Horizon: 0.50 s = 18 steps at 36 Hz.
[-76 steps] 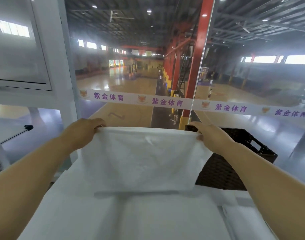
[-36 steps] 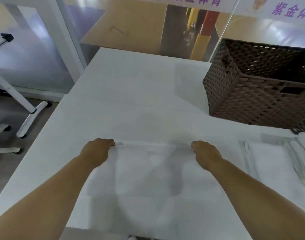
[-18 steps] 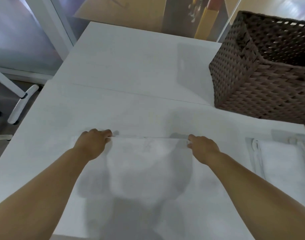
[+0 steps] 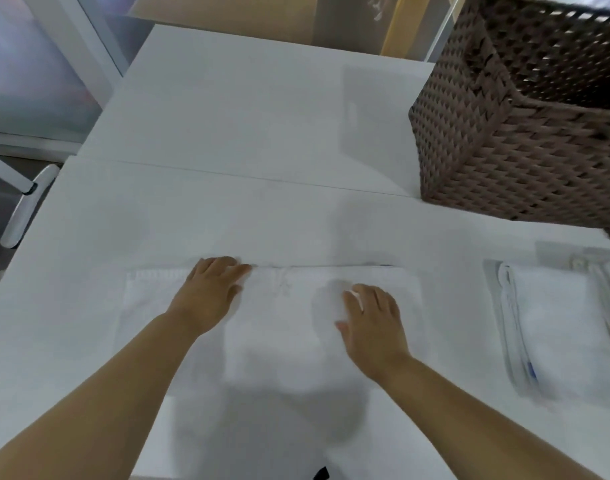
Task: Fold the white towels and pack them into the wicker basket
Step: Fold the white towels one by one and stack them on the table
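Currently you have one white towel [image 4: 279, 327] lying flat on the table [image 4: 227, 116]. Both your hands lie flat on it with fingers straight, gripping nothing: left hand [image 4: 211, 296] at its far edge, right hand [image 4: 372, 323] nearer the middle. One wicker basket [image 4: 504, 133] stands at the far right, with one pile of folded towels [image 4: 556, 323] on the table near it.

Your left hand [image 4: 213, 292] lies flat, fingers straight, on the far edge of the white towel [image 4: 275, 323] spread on the white table [image 4: 227, 133]. Your right hand [image 4: 372, 323] rests flat on it nearer you. The wicker basket [image 4: 504, 133] stands at the far right, with what looks like a folded towel stack [image 4: 552, 323] blurred below it.
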### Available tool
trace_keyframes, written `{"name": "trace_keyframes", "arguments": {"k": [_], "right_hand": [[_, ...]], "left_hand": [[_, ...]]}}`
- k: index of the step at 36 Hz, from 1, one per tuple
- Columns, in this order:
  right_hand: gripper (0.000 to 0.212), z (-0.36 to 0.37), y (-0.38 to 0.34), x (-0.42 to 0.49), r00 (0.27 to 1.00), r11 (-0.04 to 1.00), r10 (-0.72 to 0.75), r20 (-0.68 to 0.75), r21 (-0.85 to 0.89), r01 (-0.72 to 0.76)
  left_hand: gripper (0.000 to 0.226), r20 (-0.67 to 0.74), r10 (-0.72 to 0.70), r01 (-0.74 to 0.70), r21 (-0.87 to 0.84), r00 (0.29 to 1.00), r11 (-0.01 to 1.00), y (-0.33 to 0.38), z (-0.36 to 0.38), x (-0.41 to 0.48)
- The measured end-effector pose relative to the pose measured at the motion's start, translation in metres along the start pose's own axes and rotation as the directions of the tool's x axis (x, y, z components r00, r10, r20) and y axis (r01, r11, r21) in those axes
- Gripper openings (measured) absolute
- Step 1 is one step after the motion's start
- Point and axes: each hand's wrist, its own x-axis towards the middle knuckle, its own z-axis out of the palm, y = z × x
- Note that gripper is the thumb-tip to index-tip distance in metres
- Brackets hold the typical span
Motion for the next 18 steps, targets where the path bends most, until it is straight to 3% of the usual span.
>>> {"name": "trace_keyframes", "arguments": {"k": [4,7,11,15,18], "right_hand": [[0.048,0.022,-0.016,-0.033,0.984,0.999,0.026,0.178,-0.022,-0.023],[0.056,0.021,-0.024,-0.036,0.944,0.998,0.055,0.326,-0.029,-0.049],[0.057,0.008,-0.019,-0.013,0.881,0.999,-0.033,0.472,-0.02,0.048],[0.055,0.002,-0.008,0.016,0.9,0.995,-0.083,0.429,-0.017,0.1],[0.062,-0.003,-0.003,0.035,0.917,0.993,-0.068,0.393,-0.066,0.102]], "left_hand": [[0.041,0.011,-0.056,0.056,0.033,0.998,0.998,0.005,0.007,0.001],[0.039,0.019,-0.089,0.087,0.079,0.996,0.993,0.009,0.006,-0.002],[0.035,0.038,-0.197,0.19,0.149,0.98,0.97,0.013,0.004,-0.012],[0.032,0.032,-0.261,0.247,0.227,0.965,0.942,0.013,0.003,-0.029],[0.031,0.126,-0.292,0.262,0.211,0.948,0.942,0.015,0.008,-0.044]]}}
